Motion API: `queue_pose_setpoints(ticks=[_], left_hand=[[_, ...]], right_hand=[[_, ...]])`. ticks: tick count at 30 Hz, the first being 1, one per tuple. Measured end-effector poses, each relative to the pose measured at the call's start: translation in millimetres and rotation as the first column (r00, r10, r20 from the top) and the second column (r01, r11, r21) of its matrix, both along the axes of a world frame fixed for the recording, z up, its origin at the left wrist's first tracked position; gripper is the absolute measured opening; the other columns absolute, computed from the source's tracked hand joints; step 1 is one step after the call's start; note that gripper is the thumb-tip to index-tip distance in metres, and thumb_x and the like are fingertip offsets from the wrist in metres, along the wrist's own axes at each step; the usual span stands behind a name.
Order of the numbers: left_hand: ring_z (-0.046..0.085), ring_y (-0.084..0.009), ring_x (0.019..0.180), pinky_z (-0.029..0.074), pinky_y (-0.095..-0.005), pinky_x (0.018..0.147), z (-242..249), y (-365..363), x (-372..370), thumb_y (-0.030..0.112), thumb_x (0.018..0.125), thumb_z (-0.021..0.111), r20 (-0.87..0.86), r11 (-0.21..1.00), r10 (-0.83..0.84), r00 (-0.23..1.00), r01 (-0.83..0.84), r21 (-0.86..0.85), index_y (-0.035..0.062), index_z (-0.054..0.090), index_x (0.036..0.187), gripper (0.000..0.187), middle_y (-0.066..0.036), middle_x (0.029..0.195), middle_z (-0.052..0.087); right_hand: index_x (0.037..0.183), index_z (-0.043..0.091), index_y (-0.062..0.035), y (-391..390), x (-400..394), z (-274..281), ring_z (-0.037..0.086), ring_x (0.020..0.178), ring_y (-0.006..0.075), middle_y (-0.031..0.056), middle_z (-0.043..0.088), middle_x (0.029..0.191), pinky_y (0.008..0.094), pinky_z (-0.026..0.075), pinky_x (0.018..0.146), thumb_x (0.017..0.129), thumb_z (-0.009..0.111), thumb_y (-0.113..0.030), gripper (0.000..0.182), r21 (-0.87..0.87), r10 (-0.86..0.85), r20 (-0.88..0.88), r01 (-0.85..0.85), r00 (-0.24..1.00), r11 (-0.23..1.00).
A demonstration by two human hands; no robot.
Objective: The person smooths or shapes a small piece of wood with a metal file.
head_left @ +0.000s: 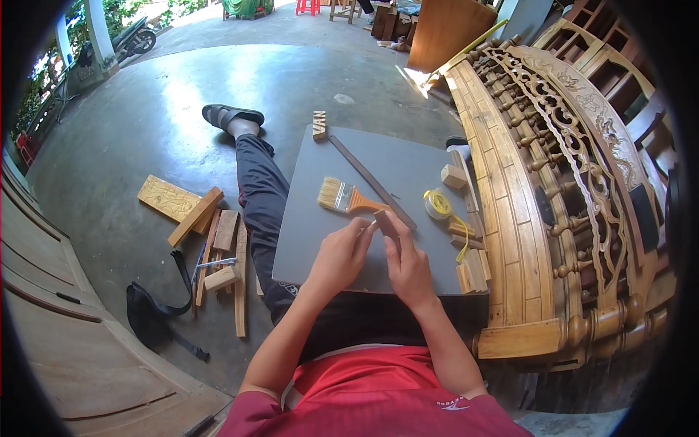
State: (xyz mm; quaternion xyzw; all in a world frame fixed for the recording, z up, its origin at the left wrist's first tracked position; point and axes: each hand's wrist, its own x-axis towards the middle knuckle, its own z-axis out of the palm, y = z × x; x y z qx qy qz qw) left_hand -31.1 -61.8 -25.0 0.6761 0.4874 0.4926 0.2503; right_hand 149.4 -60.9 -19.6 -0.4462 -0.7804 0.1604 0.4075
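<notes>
Over the near half of the grey board, my left hand and my right hand are close together. The right hand's fingers are wrapped round a small dark brown wood piece. A thin pale item is pinched in my left hand; what it is cannot be made out. Just beyond the hands lies a brush with an orange handle. A long dark strip runs diagonally behind it. To the right is a yellow tape measure. Carved wooden letters stand at the far left corner.
Wood blocks line the board's right edge, beside a carved wooden bench. On the floor at left lie a carved plank, several wood offcuts and a black bag. My outstretched leg is left of the board.
</notes>
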Motion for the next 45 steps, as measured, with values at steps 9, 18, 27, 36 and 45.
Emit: queue_pose_setpoints(ticks=[9,18,27,36,45], left_hand=[[0.072,-0.0479,0.087,0.054,-0.0500,0.074,-1.5,0.4,1.1,0.018,0.109,0.065,-0.014,1.000,0.010,1.000,-0.010,-0.010,-0.0012,0.066,0.118,0.021,-0.028,0.092,0.072],[0.072,-0.0483,0.090,0.055,-0.0527,0.077,-0.5,0.0,0.7,0.015,0.107,0.066,-0.039,0.999,-0.033,0.999,0.032,-0.032,0.0002,0.066,0.117,0.019,-0.027,0.094,0.074],[0.072,-0.0472,0.090,0.055,-0.0513,0.077,1.4,-0.4,0.0,0.016,0.106,0.068,-0.014,0.998,-0.053,0.999,0.052,-0.037,-0.0002,0.068,0.116,0.019,-0.026,0.094,0.074],[0.072,-0.0469,0.093,0.056,-0.0501,0.079,2.1,-2.9,1.9,0.015,0.105,0.068,-0.084,0.998,-0.065,0.994,0.064,-0.015,-0.0001,0.069,0.116,0.019,-0.025,0.096,0.074],[0.072,-0.0472,0.095,0.057,-0.0505,0.080,2.5,-3.7,2.7,0.014,0.105,0.068,-0.068,0.999,-0.048,0.997,0.046,-0.025,-0.0004,0.069,0.116,0.018,-0.024,0.100,0.074]], right_hand=[[0.159,0.047,-0.0148,-0.5,-0.6,1.1,0.072,0.108,0.0524,0.0285,0.074,0.124,0.0586,0.061,0.083,0.113,0.056,-0.014,0.047,-0.003,-0.007,-0.008,0.007,1.000,1.000],[0.159,0.047,-0.0131,1.5,-0.7,1.5,0.071,0.109,0.0532,0.0293,0.072,0.129,0.0592,0.061,0.083,0.113,0.056,-0.015,0.047,-0.026,-0.022,-0.017,0.022,1.000,0.999],[0.159,0.047,-0.0133,1.9,0.1,0.1,0.071,0.107,0.0538,0.0293,0.072,0.130,0.0596,0.060,0.083,0.113,0.055,-0.016,0.047,-0.009,-0.024,-0.030,0.024,0.999,1.000],[0.159,0.048,-0.0141,2.3,0.5,-0.4,0.072,0.106,0.0538,0.0279,0.073,0.130,0.0599,0.060,0.083,0.113,0.055,-0.015,0.046,-0.015,-0.045,-0.030,0.044,0.999,0.999],[0.159,0.048,-0.0139,0.9,-0.1,1.7,0.072,0.106,0.0532,0.0281,0.073,0.129,0.0599,0.060,0.083,0.113,0.054,-0.017,0.046,-0.014,-0.042,-0.047,0.042,0.998,0.999]])
